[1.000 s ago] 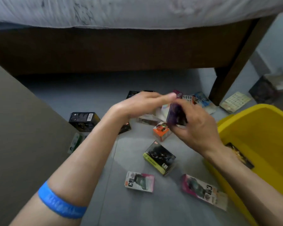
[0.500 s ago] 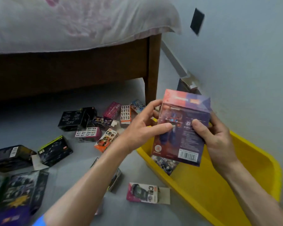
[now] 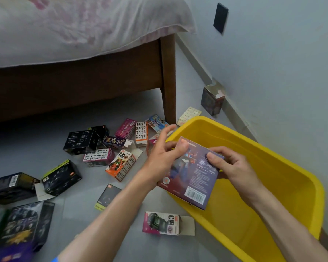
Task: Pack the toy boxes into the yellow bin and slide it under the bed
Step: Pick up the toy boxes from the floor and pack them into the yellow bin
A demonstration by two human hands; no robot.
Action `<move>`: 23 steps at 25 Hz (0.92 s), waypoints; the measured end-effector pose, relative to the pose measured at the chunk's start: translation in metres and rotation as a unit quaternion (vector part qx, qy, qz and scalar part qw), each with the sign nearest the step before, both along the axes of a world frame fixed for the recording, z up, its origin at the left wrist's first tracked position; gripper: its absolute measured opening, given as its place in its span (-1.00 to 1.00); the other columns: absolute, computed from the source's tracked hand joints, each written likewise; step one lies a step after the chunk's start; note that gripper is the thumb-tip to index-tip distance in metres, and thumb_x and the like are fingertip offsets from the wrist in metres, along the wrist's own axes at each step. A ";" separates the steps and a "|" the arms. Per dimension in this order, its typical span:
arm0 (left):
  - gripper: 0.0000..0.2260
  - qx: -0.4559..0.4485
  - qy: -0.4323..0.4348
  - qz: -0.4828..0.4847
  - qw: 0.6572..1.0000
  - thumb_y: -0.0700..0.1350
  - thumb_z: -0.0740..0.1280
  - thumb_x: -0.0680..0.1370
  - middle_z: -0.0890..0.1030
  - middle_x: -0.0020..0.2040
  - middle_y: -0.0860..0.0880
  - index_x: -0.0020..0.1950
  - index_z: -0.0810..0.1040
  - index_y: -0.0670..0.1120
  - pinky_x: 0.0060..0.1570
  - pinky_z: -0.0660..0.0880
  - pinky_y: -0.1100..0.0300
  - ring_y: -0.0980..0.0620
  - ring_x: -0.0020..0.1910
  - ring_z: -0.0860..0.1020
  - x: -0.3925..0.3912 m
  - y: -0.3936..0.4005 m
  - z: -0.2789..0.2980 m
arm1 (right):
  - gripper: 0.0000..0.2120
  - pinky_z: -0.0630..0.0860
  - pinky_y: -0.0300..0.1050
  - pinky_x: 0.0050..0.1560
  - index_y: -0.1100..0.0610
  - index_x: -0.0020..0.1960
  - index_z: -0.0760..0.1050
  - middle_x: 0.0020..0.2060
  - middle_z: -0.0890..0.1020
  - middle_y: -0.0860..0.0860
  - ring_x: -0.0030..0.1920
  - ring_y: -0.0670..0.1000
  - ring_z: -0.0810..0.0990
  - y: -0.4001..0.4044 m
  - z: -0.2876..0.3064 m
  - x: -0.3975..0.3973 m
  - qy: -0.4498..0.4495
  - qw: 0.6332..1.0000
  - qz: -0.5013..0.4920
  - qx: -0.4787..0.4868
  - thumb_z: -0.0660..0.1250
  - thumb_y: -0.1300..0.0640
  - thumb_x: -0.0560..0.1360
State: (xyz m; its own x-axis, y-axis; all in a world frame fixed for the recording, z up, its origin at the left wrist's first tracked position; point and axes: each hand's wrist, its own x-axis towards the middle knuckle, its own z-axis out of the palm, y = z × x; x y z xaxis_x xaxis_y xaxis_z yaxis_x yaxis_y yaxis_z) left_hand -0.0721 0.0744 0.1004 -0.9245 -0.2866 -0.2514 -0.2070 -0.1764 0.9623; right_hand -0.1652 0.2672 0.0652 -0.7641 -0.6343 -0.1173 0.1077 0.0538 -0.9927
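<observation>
A purple toy box (image 3: 193, 178) with a barcode hangs over the near rim of the yellow bin (image 3: 284, 178). My right hand (image 3: 229, 167) grips its right edge, thumb on the printed face. My left hand (image 3: 165, 156) pinches its upper left corner with the thumb, the other fingers spread. Several toy boxes lie on the grey floor to the left, among them an orange box (image 3: 121, 164), a black box (image 3: 80, 141) and a pink box (image 3: 161, 223) beside the bin.
The wooden bed frame (image 3: 74, 86) and its leg (image 3: 169, 80) stand behind the boxes, with a dark gap beneath. A white wall (image 3: 273, 63) runs close behind the bin; a small open box (image 3: 212, 100) stands at its skirting.
The view swung right from the bed to the bin. The purple box, picked from the floor pile, has come down lower over the bin, and my left fingers have spread.
</observation>
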 end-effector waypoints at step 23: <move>-0.62 -0.474 0.003 0.068 0.878 0.07 0.10 0.64 0.38 0.46 -0.02 0.40 0.46 -0.01 0.36 0.22 0.13 0.05 0.43 0.29 0.052 -0.032 -0.070 | -0.46 0.41 0.07 0.25 0.16 0.38 0.42 0.32 0.52 0.13 0.29 0.19 0.46 -0.068 -0.051 0.021 0.339 0.860 -0.064 0.376 0.22 -0.19 0.57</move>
State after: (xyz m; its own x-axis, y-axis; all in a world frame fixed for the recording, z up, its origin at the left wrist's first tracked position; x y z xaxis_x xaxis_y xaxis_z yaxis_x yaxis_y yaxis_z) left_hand -0.0198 0.0424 0.0307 -0.8661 -0.4721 0.1644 -0.2409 0.6823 0.6902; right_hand -0.1440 0.1987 0.0138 -0.8769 -0.4788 0.0419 -0.4285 0.7395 -0.5191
